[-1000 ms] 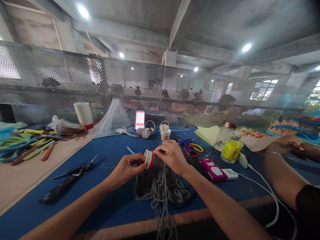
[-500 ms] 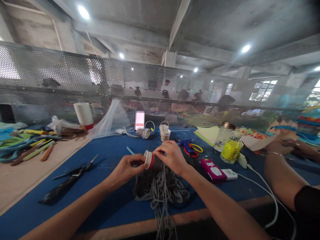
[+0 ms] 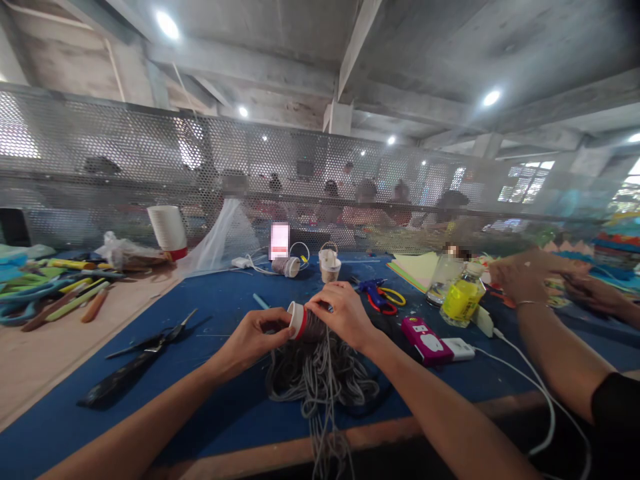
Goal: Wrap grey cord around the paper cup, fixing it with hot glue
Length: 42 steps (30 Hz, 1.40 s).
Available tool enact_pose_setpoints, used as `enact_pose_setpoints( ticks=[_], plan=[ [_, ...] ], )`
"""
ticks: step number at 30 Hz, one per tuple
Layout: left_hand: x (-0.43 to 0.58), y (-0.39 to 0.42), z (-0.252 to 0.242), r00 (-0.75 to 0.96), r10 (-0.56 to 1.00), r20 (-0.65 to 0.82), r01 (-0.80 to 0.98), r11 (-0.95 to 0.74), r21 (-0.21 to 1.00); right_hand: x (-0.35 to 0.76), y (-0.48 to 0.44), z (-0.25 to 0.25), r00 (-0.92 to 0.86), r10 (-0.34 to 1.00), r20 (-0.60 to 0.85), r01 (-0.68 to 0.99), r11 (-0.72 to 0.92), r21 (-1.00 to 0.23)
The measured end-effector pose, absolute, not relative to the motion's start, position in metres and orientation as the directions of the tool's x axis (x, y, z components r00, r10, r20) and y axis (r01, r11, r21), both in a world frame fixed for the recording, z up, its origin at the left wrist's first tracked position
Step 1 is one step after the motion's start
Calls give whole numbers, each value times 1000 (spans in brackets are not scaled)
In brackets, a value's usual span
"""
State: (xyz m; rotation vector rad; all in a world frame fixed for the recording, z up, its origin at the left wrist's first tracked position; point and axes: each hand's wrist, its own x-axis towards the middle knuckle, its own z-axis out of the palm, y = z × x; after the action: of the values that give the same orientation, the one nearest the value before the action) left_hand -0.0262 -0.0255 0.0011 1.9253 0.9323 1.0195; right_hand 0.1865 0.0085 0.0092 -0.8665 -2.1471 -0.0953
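Centrally in the head view, just below the middle of the frame, a small white paper cup with a red rim band [image 3: 299, 319] lies on its side, wound with grey cord, held between 2 hands. At its open end the left hand [image 3: 255, 338] has its fingers curled against the rim, clamped on the cup. From the other side the right hand [image 3: 341, 312] covers the wrapped body, fingers closed over it.

Below the cup, a loose tangle of grey cord [image 3: 320, 377] spreads over the blue table mat [image 3: 215, 293] and trails off the lower edge of the frame.

To the lower left lie black scissors [image 3: 150, 343]. At centre right sit a pink rectangular device [image 3: 426, 341], a blue glue gun [image 3: 371, 288] and a clear bottle of yellow liquid [image 3: 463, 297]. A stack of white paper cups [image 3: 167, 229] stands at the upper left of the mat.

At the right edge, another person's hand [image 3: 520, 280] reaches over coloured paper.
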Motion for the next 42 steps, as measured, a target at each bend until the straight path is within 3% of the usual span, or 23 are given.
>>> enact_pose_setpoints(
  ticks=[42],
  plan=[
    [-26, -25, 1, 408, 854, 323, 226, -437, 871, 185, 10, 9, -444, 588, 677, 638, 738, -222]
  ],
)
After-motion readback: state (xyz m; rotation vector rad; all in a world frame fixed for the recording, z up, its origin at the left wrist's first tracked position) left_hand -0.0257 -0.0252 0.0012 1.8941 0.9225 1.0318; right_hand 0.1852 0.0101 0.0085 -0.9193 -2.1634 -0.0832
